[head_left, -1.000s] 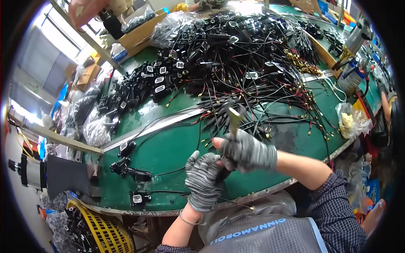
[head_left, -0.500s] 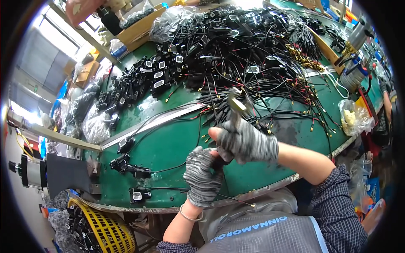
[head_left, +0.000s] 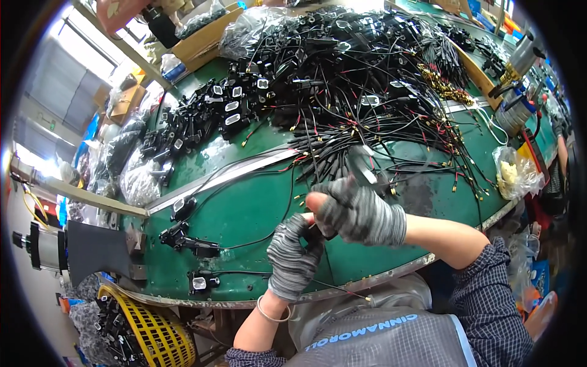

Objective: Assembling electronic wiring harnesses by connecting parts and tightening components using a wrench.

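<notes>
My left hand (head_left: 293, 257), in a grey striped glove with bare fingertips, is closed round a small black part (head_left: 313, 233), mostly hidden by the fingers. A thin black cable (head_left: 342, 290) with a gold-coloured tip trails from below that hand toward the table's near edge. Just right of it and touching or nearly so, my right hand (head_left: 361, 214) wears a matching glove and has its fingers wrapped round a tool. The tool's metal end (head_left: 365, 166) sticks up beyond the hand, smeared by motion, so its kind does not show. Black cabled units (head_left: 189, 240) lie to the left.
A large heap of black units and cables (head_left: 330, 67) covers the far part of the green table (head_left: 244, 211). A metal strip (head_left: 238, 174) crosses the tabletop. A yellow basket (head_left: 153, 330) holding black parts stands lower left. A machine with a grey plate (head_left: 98, 254) is at the left edge.
My right hand has turned and shifted slightly, and the tool's metal end has swung to the right and down. My left hand stays nearly in place, still closed round the black part.
</notes>
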`<action>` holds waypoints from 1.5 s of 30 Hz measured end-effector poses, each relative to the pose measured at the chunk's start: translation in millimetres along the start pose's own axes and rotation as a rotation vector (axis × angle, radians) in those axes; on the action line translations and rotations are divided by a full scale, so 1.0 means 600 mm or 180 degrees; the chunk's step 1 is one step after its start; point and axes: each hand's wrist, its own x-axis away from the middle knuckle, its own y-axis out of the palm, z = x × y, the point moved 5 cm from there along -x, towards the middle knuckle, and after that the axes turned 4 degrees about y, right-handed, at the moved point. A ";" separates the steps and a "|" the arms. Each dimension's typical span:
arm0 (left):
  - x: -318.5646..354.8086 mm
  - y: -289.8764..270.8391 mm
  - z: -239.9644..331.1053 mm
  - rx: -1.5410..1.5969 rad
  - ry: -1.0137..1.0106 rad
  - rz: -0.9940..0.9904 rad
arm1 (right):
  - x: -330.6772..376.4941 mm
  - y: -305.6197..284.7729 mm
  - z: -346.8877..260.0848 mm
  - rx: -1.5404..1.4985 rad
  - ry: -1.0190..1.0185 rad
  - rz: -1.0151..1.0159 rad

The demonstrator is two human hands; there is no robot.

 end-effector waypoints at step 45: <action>0.020 -0.205 -0.115 0.0442 -0.0611 0.0342 | -0.085 -0.058 0.000 0.3892 -0.0654 0.0018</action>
